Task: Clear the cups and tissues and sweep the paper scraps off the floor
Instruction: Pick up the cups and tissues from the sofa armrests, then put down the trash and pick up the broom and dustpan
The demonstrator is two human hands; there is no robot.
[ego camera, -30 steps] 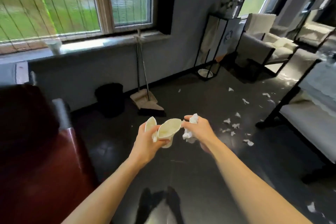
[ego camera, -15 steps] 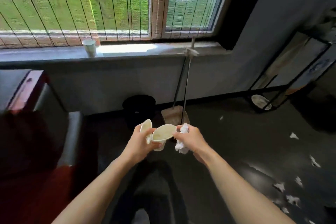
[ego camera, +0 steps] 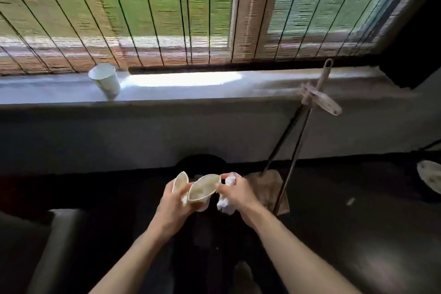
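Gripping two squashed paper cups (ego camera: 202,189), the left hand (ego camera: 173,210) could spill any dregs; the right hand (ego camera: 239,194) clutches tissues (ego camera: 225,205), which may miss the bin (ego camera: 201,164) at twelve o'clock.

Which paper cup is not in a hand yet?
The white paper cup standing on the windowsill; the two squashed cups are gripped in the left hand, a crumpled tissue in the right hand.

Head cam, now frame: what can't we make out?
Black bin: head view, mostly hidden behind the cups in the left hand.
Tissue: head view, partly covered by the right hand; count unclear.
White dish: head view, cut off by the right edge.
Floor scrap: head view, small and blurred.
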